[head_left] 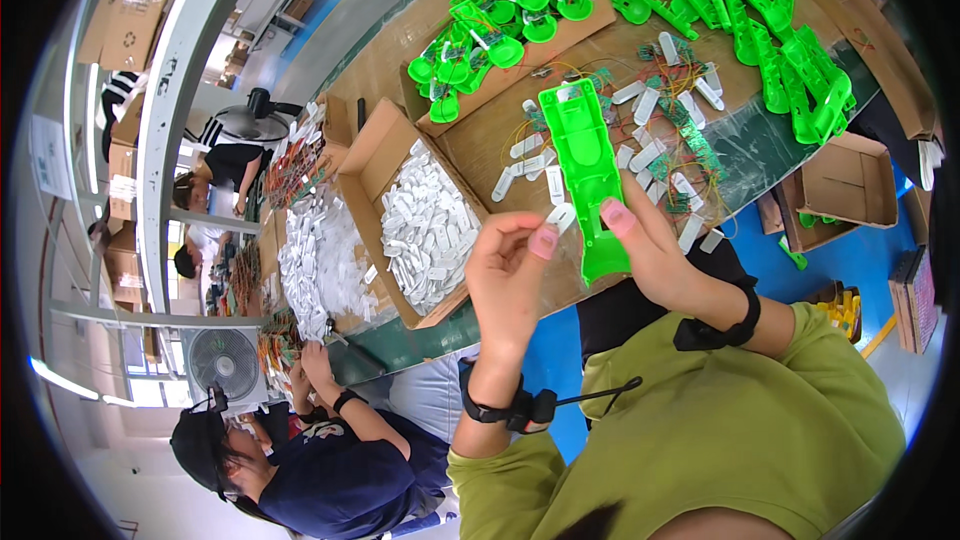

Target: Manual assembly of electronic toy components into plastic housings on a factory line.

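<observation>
My right hand [655,240] grips a long green plastic housing half [582,150] near its lower end, its hollow, ribbed inside facing me. Between the thumb and fingers of my left hand [512,265] is a small white plastic piece [561,217], held close against the housing's left edge. Beyond the housing, loose white pieces and small green circuit boards [707,152] with thin wires lie scattered on the table. A cardboard box [372,185] full of similar white pieces stands left of my left hand.
A carton [560,50] at the back holds green housings with wires attached. More green housings [800,80] are piled at the back right. At left, a co-worker in a dark shirt [345,470] works at the same table. Open cardboard boxes [848,180] stand at right, below the table edge.
</observation>
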Demonstrator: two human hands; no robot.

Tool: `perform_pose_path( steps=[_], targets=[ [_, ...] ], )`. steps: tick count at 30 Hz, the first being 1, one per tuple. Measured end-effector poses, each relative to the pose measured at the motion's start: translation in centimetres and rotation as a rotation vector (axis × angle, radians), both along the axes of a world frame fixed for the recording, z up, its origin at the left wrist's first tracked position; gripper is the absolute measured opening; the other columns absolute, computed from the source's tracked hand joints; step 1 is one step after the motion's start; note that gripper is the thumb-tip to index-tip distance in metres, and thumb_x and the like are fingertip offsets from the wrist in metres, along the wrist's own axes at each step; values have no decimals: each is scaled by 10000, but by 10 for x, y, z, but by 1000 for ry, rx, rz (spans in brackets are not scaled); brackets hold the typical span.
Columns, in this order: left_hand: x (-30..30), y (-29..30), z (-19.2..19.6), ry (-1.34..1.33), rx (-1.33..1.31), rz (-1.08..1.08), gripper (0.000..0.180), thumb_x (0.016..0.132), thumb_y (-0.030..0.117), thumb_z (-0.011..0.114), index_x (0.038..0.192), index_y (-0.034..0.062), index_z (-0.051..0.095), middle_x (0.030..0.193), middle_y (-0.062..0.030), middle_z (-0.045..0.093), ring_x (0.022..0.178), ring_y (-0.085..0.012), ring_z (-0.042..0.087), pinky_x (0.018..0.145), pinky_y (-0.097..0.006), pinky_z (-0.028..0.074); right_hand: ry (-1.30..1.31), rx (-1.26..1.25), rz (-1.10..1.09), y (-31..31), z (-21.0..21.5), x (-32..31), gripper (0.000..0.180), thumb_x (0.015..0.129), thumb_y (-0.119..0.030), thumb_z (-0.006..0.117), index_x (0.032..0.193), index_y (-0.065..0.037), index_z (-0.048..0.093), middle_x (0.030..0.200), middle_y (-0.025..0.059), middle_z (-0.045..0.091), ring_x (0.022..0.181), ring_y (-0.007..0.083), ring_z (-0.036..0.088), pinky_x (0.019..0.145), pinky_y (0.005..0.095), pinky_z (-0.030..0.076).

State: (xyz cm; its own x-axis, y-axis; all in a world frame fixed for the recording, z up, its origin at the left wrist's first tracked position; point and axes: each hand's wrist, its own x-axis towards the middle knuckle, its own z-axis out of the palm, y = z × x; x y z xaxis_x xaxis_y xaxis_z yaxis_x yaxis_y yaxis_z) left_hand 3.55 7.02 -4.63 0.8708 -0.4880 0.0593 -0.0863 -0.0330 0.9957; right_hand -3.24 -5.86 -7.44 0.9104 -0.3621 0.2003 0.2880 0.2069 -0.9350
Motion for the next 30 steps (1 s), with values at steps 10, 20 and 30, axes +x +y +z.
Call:
perform_pose_path(
  steps=[10, 20, 30],
  targets=[
    [-9, -15, -1, -16, 25, -37, 309, 769, 16, 566, 1066, -15, 488, 823, -46, 563, 762, -97, 536, 673, -216, 444, 33, -123, -29, -10, -4, -9, 355, 893, -261, 346, 1143, -9, 331, 806, 91, 515, 679, 135, 510, 586, 268, 410],
    [-23, -25, 1, -139, 111, 56, 298, 780, 57, 577, 1052, -37, 499, 845, -79, 581, 788, -119, 547, 712, -226, 438, -69, -50, -106, -6, -4, -7, 386, 897, -257, 340, 1191, -9, 310, 962, 80, 508, 805, 124, 487, 677, 265, 413],
    [-21, -28, -9, -209, 141, 64, 225, 786, 76, 579, 967, -58, 566, 853, -103, 609, 748, -123, 574, 697, -240, 467, 80, -310, -128, -9, -10, -8, 357, 879, -262, 358, 1115, 1, 303, 705, 167, 544, 586, 320, 555, 505, 359, 414]
  ],
)
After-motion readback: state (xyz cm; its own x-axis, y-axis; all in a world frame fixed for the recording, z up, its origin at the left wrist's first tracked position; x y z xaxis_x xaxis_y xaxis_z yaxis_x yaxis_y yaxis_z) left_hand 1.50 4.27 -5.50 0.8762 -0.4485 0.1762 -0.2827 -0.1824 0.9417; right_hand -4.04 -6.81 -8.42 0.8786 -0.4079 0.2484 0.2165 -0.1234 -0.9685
